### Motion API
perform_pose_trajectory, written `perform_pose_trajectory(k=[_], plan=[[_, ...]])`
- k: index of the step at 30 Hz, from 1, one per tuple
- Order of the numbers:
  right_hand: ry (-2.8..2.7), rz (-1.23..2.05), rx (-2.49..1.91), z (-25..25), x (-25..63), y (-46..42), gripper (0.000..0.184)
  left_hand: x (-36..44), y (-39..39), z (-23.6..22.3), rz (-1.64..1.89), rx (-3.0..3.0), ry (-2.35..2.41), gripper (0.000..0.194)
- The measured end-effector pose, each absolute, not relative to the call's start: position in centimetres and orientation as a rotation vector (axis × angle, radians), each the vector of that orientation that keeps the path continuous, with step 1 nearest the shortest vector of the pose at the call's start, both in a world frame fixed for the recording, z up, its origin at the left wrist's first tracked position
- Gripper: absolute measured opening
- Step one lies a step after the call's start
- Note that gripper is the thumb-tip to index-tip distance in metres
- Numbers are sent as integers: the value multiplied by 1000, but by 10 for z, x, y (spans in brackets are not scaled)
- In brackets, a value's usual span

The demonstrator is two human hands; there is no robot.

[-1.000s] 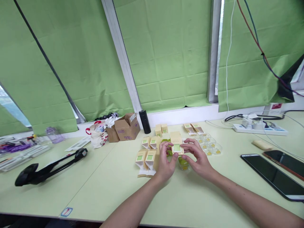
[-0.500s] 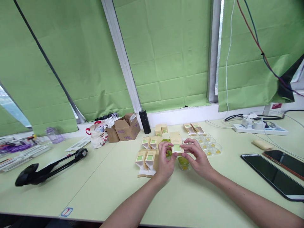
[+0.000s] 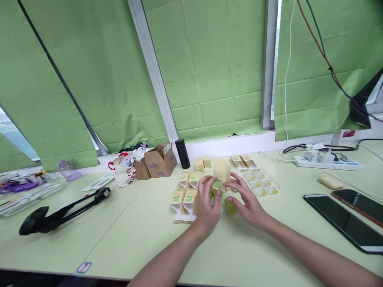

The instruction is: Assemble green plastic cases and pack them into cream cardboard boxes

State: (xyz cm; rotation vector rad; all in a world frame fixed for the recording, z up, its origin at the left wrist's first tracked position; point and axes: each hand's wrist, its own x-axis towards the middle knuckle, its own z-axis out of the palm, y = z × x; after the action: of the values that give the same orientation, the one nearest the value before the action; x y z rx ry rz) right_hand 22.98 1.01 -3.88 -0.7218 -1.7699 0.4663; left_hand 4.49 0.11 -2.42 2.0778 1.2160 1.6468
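My left hand (image 3: 208,205) is closed on a small cream carton (image 3: 222,170) with a green square window, held tilted with a flap standing up. The fingertips of my right hand (image 3: 250,203) touch the carton's right side, while its thumb stands apart below. Beneath my right thumb sits a small clear tub with a green lid (image 3: 231,206). Another green piece (image 3: 212,192) shows partly behind my left fingers. Left of my hands, several cream cartons (image 3: 189,198) with green windows stand on the table in rows, their lower flaps spread.
Several clear cups with yellow contents (image 3: 263,184) stand to the right, with two flat cartons (image 3: 243,162) behind. Phones (image 3: 344,219) and a power strip (image 3: 329,162) lie farther right. A cardboard box (image 3: 160,160), a black cylinder (image 3: 182,154) and a black strap-like device (image 3: 64,211) are leftward.
The carton has turned and tilted in my left hand, its window now facing more to the left. My right thumb has come off the carton and the right fingers have spread.
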Motion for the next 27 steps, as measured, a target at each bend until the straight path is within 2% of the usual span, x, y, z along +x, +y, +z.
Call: perform_pose_trajectory(k=[9, 13, 16, 21, 27], plan=[[-1921, 283, -592, -36, 232, 5, 54, 43, 8, -24, 1724, 1987, 1255, 44], [-1993, 246, -565, -33, 232, 3, 54, 42, 11, -22, 1729, 1877, 1282, 48], [-2006, 218, -594, -32, 234, 4, 50, 40, 14, -18, 1712, 1821, 1311, 47], [-2154, 63, -746, -25, 243, 8, 27, 33, 26, -22, 1720, 1767, 1269, 47], [-2396, 5, -1054, -13, 253, 14, 18, 29, 33, -33, 1610, 1722, 1183, 51]])
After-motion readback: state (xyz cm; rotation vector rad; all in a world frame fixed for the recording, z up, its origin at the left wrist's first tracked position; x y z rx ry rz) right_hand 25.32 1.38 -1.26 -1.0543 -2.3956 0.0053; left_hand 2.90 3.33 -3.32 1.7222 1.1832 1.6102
